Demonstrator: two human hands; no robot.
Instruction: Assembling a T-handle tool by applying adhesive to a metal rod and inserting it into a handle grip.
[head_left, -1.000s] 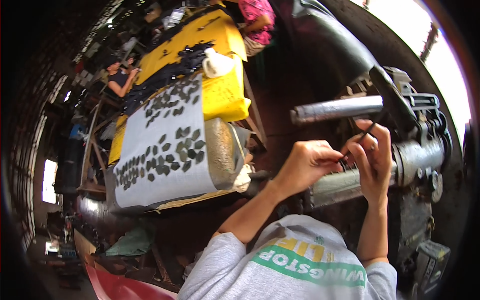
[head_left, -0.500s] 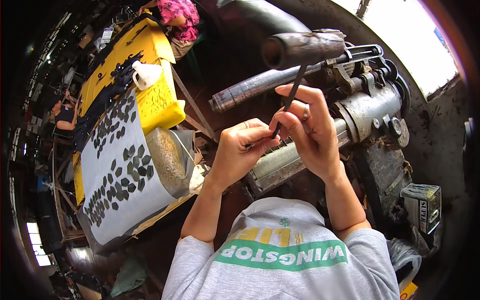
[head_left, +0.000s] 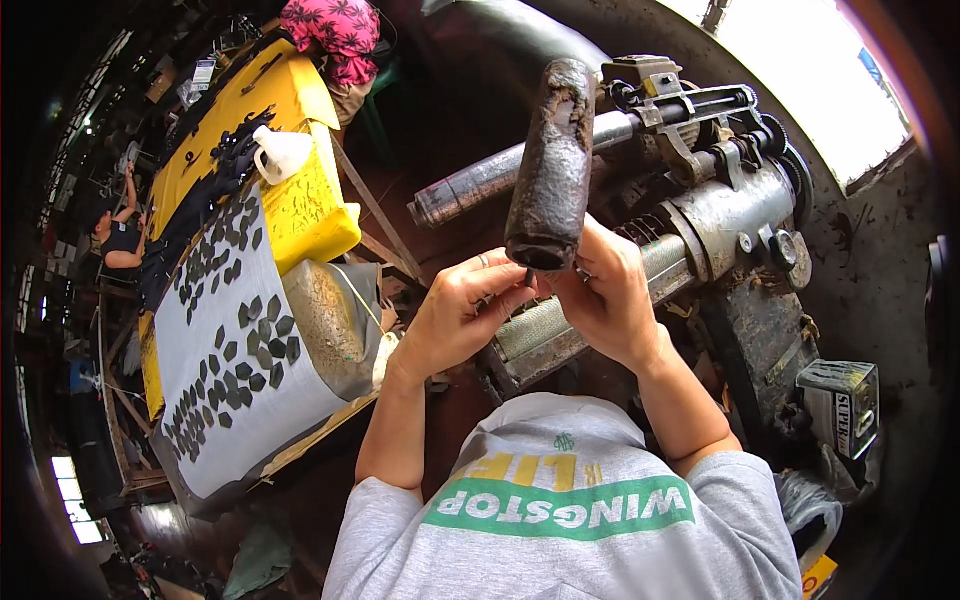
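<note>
My left hand and my right hand meet in front of my chest, fingertips pinched together on a thin dark strip. Only a short end of the strip shows between the fingers. A thick, rusty dark cylinder points up toward the camera just above the fingertips and hides the rest of the strip. Under the hands lies a grooved metal roller of a heavy grey machine. A ring sits on one finger of my left hand.
On the left, a table holds a white sheet covered with several dark leaf-shaped pieces, a yellow sheet and a white jug. Someone in a pink top stands beyond. Another person is far left. A small box sits at right.
The view has swung so the machine and my hands sit more central. The long thin strip seen between my fingers is now mostly hidden behind the rusty cylinder. Both hands stay pinched together.
</note>
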